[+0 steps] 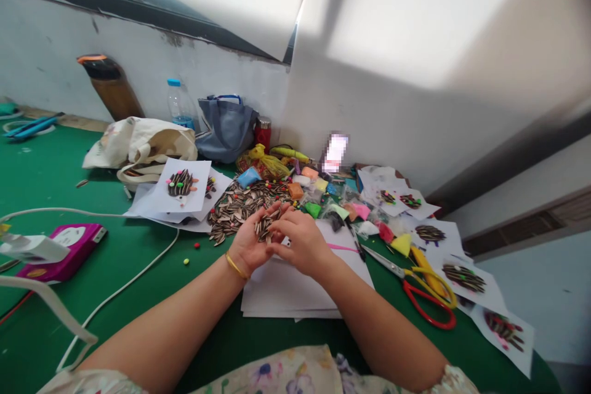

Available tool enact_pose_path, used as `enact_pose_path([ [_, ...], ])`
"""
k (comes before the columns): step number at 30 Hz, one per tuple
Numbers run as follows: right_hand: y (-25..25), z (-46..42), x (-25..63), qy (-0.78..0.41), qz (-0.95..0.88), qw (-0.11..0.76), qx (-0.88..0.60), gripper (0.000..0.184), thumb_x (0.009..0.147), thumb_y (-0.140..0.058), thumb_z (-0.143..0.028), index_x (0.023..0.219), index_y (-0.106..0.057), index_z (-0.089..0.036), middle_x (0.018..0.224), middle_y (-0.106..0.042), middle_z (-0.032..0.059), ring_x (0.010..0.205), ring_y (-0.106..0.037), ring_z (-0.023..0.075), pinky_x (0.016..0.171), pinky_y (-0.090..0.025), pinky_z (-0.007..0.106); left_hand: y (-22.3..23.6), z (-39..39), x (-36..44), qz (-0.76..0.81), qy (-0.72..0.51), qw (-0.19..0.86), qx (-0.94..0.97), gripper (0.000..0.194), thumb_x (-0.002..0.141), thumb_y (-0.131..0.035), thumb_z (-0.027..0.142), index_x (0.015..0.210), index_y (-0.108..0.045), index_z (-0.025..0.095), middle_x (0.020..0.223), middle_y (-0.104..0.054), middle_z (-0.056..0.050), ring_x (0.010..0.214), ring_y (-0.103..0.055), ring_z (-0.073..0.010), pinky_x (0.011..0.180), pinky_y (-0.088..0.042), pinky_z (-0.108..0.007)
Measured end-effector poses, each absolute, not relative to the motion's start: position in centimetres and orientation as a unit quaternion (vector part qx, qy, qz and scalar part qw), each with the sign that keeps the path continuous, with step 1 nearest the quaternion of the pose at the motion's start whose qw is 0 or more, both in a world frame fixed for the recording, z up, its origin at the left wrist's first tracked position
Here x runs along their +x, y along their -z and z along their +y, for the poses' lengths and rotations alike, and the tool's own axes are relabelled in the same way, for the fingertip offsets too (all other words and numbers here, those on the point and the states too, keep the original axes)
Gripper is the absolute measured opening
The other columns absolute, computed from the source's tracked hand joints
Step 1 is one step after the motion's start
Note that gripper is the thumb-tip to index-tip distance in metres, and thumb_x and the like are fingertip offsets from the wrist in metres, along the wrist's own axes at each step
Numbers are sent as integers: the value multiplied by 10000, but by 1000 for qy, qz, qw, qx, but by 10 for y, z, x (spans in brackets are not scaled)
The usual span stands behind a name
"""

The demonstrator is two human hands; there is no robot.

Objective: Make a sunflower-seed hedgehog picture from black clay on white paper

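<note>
My left hand (pixel 247 246), with a gold bangle (pixel 236 266) on the wrist, is cupped and holds a small heap of striped sunflower seeds (pixel 266 226). My right hand (pixel 300 243) is curled over beside it, its fingertips at those seeds. Whether they pinch any seed is hidden. Both hands hang just above a stack of white paper (pixel 295 289). Beyond my fingers lies a large loose pile of sunflower seeds (pixel 240 206) on the green mat (pixel 138 258). A paper sheet with a seed-covered hedgehog picture (pixel 181 184) lies to the left of the pile.
Small bags of coloured modelling clay (pixel 318 197) crowd the area behind my hands. Red-handled scissors (pixel 418 289) and several seed-picture sheets (pixel 464 280) lie to the right. A cloth bag (pixel 138 148), a white cable (pixel 148 265) and a pink case (pixel 69 252) lie to the left.
</note>
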State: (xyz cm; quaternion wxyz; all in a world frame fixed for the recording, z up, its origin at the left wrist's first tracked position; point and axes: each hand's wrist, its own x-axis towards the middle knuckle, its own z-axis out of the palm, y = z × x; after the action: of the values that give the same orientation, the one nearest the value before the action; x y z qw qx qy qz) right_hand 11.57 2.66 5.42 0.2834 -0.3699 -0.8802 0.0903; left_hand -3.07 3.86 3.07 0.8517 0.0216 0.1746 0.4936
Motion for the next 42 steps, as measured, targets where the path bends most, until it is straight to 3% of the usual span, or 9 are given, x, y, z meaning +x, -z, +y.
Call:
enact_pose_path([
  [5,-52,30,113,-78,-861,275,-422,166,777,-703,-254,919,-634,-202,871,-642,39,883,-549,208,768,-390,321,-34,39,-27,182,-500,847,4,310,947,-392,227,1101,-635,114,1054,-695,-142,849,-691,-189,761,-568,-312],
  [11,-56,37,119,-94,-868,265,-410,159,862,-529,-151,951,-649,-205,893,-668,43,840,-579,183,772,-416,303,-33,40,-28,174,-507,844,4,322,952,-370,215,1112,-630,114,1040,-697,-143,876,-692,-186,669,-567,-257],
  [16,-54,35,116,-102,-873,267,-394,241,781,-623,-157,1014,-650,-216,974,-676,51,925,-575,205,826,-425,321,-36,38,-28,176,-494,852,7,356,965,-347,251,1139,-627,118,1035,-703,-141,854,-697,-194,683,-574,-286],
  [21,-55,33,111,-114,-858,271,-422,314,777,-593,-122,1073,-628,-220,880,-673,28,828,-576,192,748,-428,299,-36,37,-28,162,-481,861,14,381,974,-329,277,1165,-624,131,1011,-709,-131,873,-700,-196,602,-559,-242],
  [25,-53,36,113,-85,-854,274,-435,221,811,-550,-118,993,-640,-205,889,-657,38,832,-570,188,760,-430,300,-31,38,-28,142,-485,863,1,363,970,-346,264,1163,-625,135,967,-718,-110,854,-699,-178,714,-571,-275],
  [28,-49,39,114,-54,-854,257,-448,124,833,-562,-164,916,-646,-202,907,-637,51,862,-568,194,761,-434,300,-27,39,-26,132,-479,868,-21,335,964,-376,249,1149,-627,128,855,-723,-72,759,-695,-144,694,-565,-243],
  [33,-47,42,111,-43,-862,226,-453,137,819,-578,-149,898,-666,-218,939,-634,50,860,-577,185,742,-441,283,-27,37,-24,155,-475,866,-30,321,967,-370,233,1079,-647,116,736,-711,-51,671,-687,-136,639,-557,-227],
  [36,-51,40,112,-80,-848,263,-452,141,839,-551,-151,893,-662,-218,933,-641,37,849,-582,172,742,-449,275,-30,36,-24,161,-465,870,-23,311,968,-374,237,1062,-649,127,750,-714,-54,674,-694,-143,658,-566,-248],
  [42,-57,39,141,-160,-784,365,-477,202,900,-482,-184,976,-663,-229,934,-667,22,866,-600,163,788,-464,287,-36,36,-29,189,-480,856,-36,236,946,-442,258,968,-638,128,985,-696,-135,950,-687,-225,814,-573,-370],
])
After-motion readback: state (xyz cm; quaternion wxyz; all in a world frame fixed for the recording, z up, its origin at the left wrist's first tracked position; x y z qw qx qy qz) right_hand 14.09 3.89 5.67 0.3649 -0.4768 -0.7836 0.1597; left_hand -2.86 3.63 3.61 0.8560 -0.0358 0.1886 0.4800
